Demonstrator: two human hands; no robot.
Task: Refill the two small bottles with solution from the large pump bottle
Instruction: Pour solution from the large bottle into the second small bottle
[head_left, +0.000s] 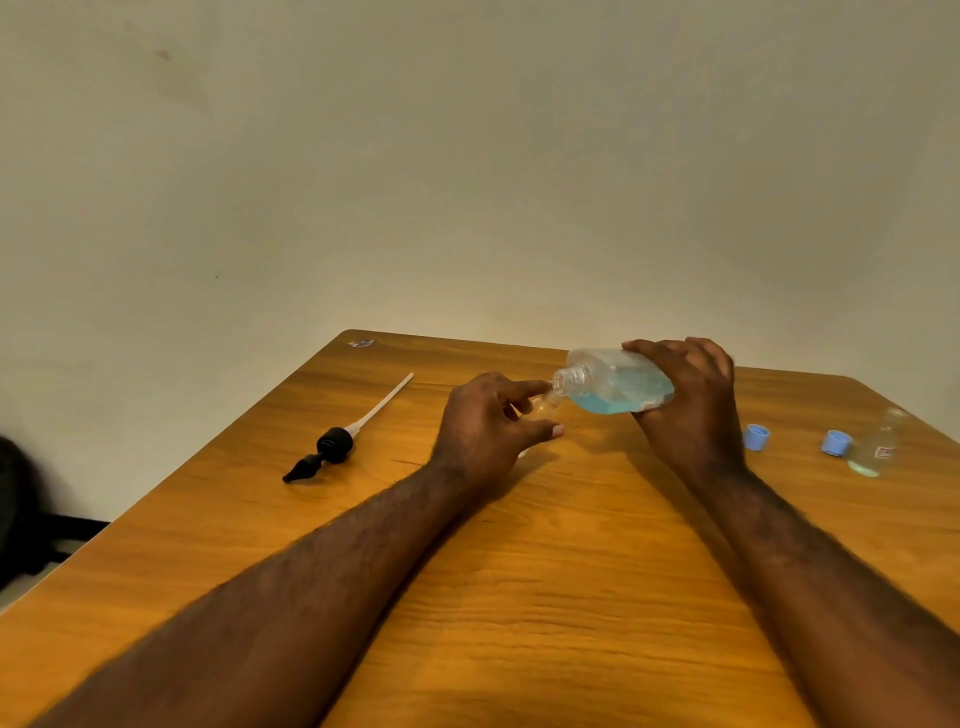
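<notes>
— Why was the grip of the left hand (493, 421) curled round the small bottle (546, 402)?
— Probably to hold its mouth at the neck of the large bottle (618, 387). The right hand (691, 400) gripped that one, tilted over the table (519, 597), for pouring.

Your left forearm (311, 566) and right forearm (810, 561) are both bare from the bottom edge of the view to the wrists, with short hair along their length. Your left hand (493, 421) and right hand (691, 410) are bare as well. Short-trimmed nails show on your left fingers (540, 431).
</notes>
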